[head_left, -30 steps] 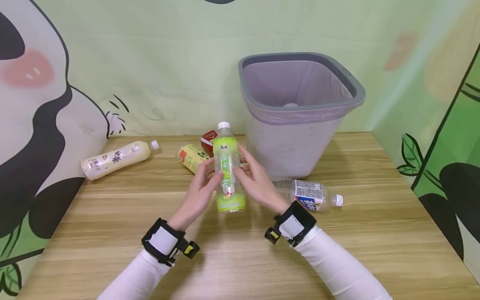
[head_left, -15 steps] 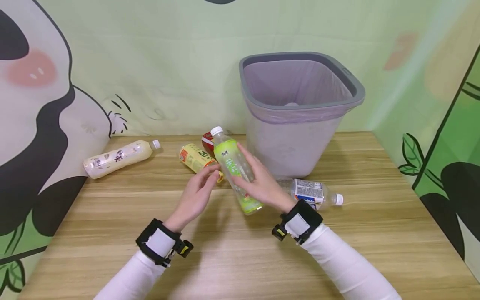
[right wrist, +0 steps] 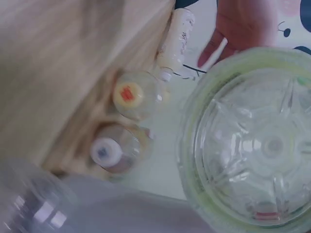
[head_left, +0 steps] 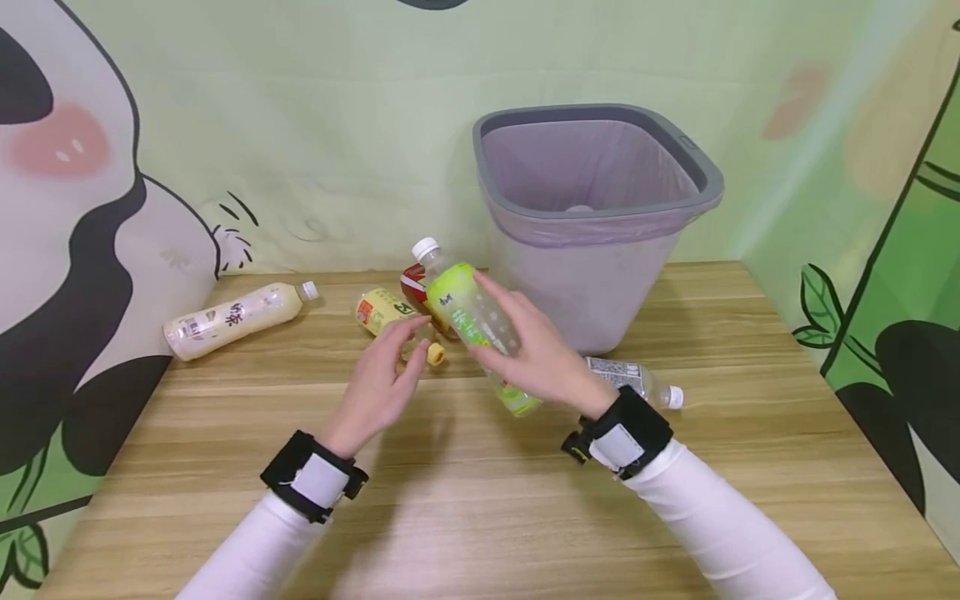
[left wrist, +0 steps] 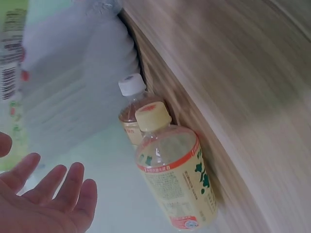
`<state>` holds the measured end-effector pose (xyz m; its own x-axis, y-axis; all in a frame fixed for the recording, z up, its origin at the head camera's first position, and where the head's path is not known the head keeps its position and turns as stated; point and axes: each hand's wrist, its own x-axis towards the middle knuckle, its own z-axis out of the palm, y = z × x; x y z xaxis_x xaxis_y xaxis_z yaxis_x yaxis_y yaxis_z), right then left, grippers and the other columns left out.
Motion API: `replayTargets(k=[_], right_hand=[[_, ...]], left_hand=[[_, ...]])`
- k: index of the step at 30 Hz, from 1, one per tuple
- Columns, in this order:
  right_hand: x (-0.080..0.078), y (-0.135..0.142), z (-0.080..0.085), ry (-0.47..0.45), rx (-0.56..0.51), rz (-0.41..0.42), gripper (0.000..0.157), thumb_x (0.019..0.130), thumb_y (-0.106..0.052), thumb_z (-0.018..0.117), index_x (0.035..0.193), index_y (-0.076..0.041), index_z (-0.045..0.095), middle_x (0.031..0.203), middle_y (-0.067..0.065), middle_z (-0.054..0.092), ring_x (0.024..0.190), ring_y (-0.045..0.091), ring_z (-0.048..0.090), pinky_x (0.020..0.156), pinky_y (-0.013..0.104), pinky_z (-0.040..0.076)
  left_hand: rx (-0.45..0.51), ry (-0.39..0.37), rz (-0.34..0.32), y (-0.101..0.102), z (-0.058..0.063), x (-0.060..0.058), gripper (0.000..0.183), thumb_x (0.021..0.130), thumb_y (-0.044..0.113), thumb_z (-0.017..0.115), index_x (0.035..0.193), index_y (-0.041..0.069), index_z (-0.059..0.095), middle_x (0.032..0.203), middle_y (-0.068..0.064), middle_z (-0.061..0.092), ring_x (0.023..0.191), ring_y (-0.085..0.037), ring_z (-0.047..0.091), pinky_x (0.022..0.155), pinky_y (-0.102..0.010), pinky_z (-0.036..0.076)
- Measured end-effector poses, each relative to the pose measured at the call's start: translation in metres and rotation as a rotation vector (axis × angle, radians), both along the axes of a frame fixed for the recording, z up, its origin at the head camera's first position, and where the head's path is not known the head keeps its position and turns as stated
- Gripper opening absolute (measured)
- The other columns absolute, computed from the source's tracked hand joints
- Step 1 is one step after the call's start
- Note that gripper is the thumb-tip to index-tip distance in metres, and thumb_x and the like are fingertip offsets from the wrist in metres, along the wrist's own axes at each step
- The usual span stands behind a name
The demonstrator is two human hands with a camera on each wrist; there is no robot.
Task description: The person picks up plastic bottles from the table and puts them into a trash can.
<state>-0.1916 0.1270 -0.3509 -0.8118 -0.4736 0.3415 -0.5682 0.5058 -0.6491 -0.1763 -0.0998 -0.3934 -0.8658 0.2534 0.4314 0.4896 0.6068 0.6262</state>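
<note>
Tilted in the air above the table, a green-labelled plastic drink bottle (head_left: 459,293) with a white cap is held in my right hand (head_left: 536,357), thumb on its near side. Its clear base (right wrist: 257,145) fills much of the right wrist view. My left hand (head_left: 375,392) holds nothing, its fingers loosely bent and apart from that bottle. Just beyond it a yellow-labelled bottle (head_left: 384,310) with a yellow cap lies on its side; in the left wrist view this yellow-labelled bottle (left wrist: 177,182) is near the fingers (left wrist: 73,191). A red-labelled bottle (head_left: 415,283) lies behind, partly hidden.
A grey bin (head_left: 592,283) with a purple liner stands at the back right, something pale inside. A clear bottle (head_left: 626,377) lies before it, partly behind my right hand. At left a cream-coloured bottle (head_left: 236,319) lies on the wooden table (head_left: 480,517).
My left hand has come off the green-labelled bottle and moved slightly left. The right hand keeps hold of the bottle, tilting it and shifting it right.
</note>
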Motion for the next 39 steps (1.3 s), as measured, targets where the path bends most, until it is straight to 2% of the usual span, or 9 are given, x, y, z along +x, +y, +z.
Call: replayTargets(k=[3, 9, 16, 20, 23, 26, 30, 35, 39], right_hand=[[0.002, 0.003, 0.013, 0.097, 0.035, 0.011, 0.083, 0.084, -0.029, 0.067, 0.152, -0.027, 0.02, 0.133, 0.012, 0.046, 0.107, 0.021, 0.05, 0.081, 0.042, 0.05], [0.008, 0.008, 0.049, 0.275, 0.074, -0.003, 0.08, 0.082, -0.026, 0.07, 0.15, -0.024, 0.027, 0.129, 0.011, 0.05, 0.099, 0.021, 0.054, 0.075, 0.039, 0.052], [0.004, 0.014, 0.097, 0.39, -0.021, -0.014, 0.079, 0.08, -0.022, 0.072, 0.148, -0.017, 0.032, 0.13, 0.011, 0.051, 0.103, 0.022, 0.052, 0.076, 0.04, 0.05], [-0.002, 0.021, 0.122, 0.24, -0.165, -0.035, 0.08, 0.081, -0.019, 0.072, 0.149, -0.019, 0.029, 0.135, 0.011, 0.049, 0.104, 0.024, 0.056, 0.075, 0.04, 0.054], [-0.008, 0.026, 0.139, 0.053, -0.341, -0.059, 0.078, 0.085, -0.017, 0.068, 0.15, -0.025, 0.026, 0.132, 0.011, 0.05, 0.102, 0.026, 0.059, 0.072, 0.038, 0.057], [-0.015, 0.03, 0.151, -0.06, -0.518, -0.093, 0.074, 0.088, -0.015, 0.064, 0.15, -0.028, 0.024, 0.126, 0.014, 0.05, 0.097, 0.026, 0.061, 0.07, 0.033, 0.057], [-0.03, 0.033, 0.16, -0.124, -0.726, -0.133, 0.071, 0.091, -0.013, 0.059, 0.15, -0.027, 0.022, 0.118, 0.014, 0.052, 0.087, 0.022, 0.062, 0.066, 0.027, 0.057], [-0.047, 0.033, 0.167, -0.165, -0.96, -0.182, 0.07, 0.093, -0.008, 0.051, 0.15, -0.031, 0.019, 0.117, 0.013, 0.053, 0.094, 0.023, 0.061, 0.079, 0.032, 0.053], [-0.058, 0.033, 0.168, -0.141, -1.007, -0.242, 0.075, 0.092, -0.009, 0.053, 0.151, -0.035, 0.014, 0.127, 0.009, 0.046, 0.105, 0.024, 0.057, 0.088, 0.037, 0.049]], left_hand=[[-0.017, 0.021, 0.006, -0.001, 0.0, -0.001, 0.04, 0.099, 0.026, 0.045, 0.133, 0.006, 0.05, 0.135, -0.014, 0.051, 0.115, -0.03, 0.052, 0.094, -0.049, 0.045], [-0.037, 0.024, 0.026, -0.001, -0.002, -0.004, 0.04, 0.098, 0.024, 0.047, 0.134, 0.006, 0.049, 0.136, -0.013, 0.049, 0.12, -0.029, 0.049, 0.098, -0.048, 0.043], [-0.082, 0.075, 0.036, 0.0, -0.002, -0.007, 0.041, 0.097, 0.022, 0.049, 0.134, 0.006, 0.049, 0.138, -0.014, 0.048, 0.122, -0.03, 0.048, 0.101, -0.048, 0.04], [-0.118, 0.111, 0.033, 0.003, 0.0, -0.009, 0.042, 0.097, 0.023, 0.048, 0.134, 0.005, 0.049, 0.139, -0.014, 0.047, 0.122, -0.031, 0.048, 0.101, -0.047, 0.041], [-0.127, 0.123, 0.027, 0.006, 0.001, -0.01, 0.041, 0.096, 0.023, 0.049, 0.133, 0.004, 0.05, 0.138, -0.013, 0.047, 0.122, -0.031, 0.048, 0.1, -0.047, 0.042], [-0.131, 0.134, 0.022, 0.009, 0.002, -0.01, 0.041, 0.095, 0.022, 0.049, 0.132, 0.004, 0.05, 0.138, -0.013, 0.048, 0.122, -0.032, 0.047, 0.101, -0.048, 0.041], [-0.129, 0.142, 0.018, 0.013, 0.003, -0.01, 0.041, 0.094, 0.02, 0.05, 0.131, 0.004, 0.051, 0.137, -0.015, 0.048, 0.122, -0.033, 0.047, 0.101, -0.049, 0.04], [-0.128, 0.146, 0.014, 0.017, 0.003, -0.01, 0.041, 0.093, 0.019, 0.051, 0.131, 0.004, 0.052, 0.136, -0.016, 0.048, 0.12, -0.034, 0.048, 0.101, -0.049, 0.04], [-0.125, 0.151, 0.012, 0.018, 0.001, -0.01, 0.041, 0.092, 0.019, 0.05, 0.131, 0.004, 0.052, 0.135, -0.016, 0.049, 0.119, -0.033, 0.049, 0.1, -0.049, 0.041]])
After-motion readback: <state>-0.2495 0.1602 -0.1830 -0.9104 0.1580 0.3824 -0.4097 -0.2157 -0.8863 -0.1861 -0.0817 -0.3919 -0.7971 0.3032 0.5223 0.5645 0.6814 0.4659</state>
